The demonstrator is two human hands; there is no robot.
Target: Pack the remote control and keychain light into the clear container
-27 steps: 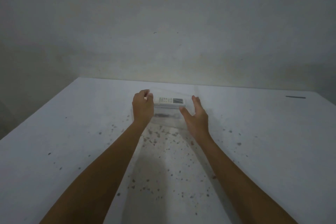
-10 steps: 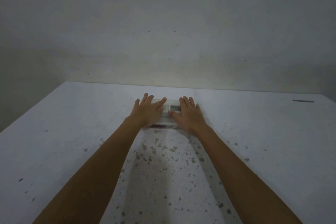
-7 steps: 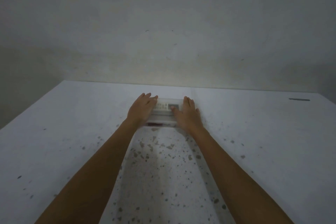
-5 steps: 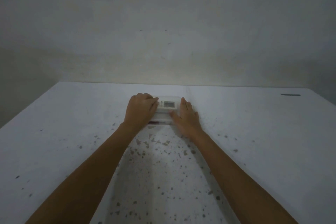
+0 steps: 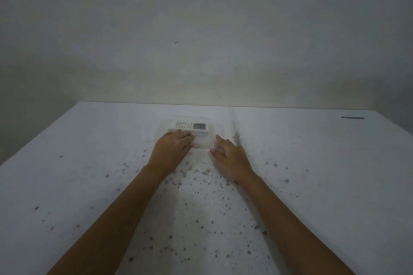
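The clear container (image 5: 218,128) stands on the white table near its far edge, and its walls are hard to make out. The white remote control (image 5: 189,127) lies lengthwise inside it, buttons left, small screen right. My left hand (image 5: 173,148) rests at the container's near left edge, fingers curled and touching the remote's front side. My right hand (image 5: 230,155) is blurred at the near right corner, fingers spread, and holds nothing. The keychain light is not visible.
The white table (image 5: 89,174) is speckled with dark spots (image 5: 201,219) between my forearms. A plain wall rises just behind the table's far edge. A thin dark strip (image 5: 352,117) lies at the far right corner.
Both hands have slid off the top of the container toward me. The remote shows fully now. The right hand has drawn back and spread its fingers.
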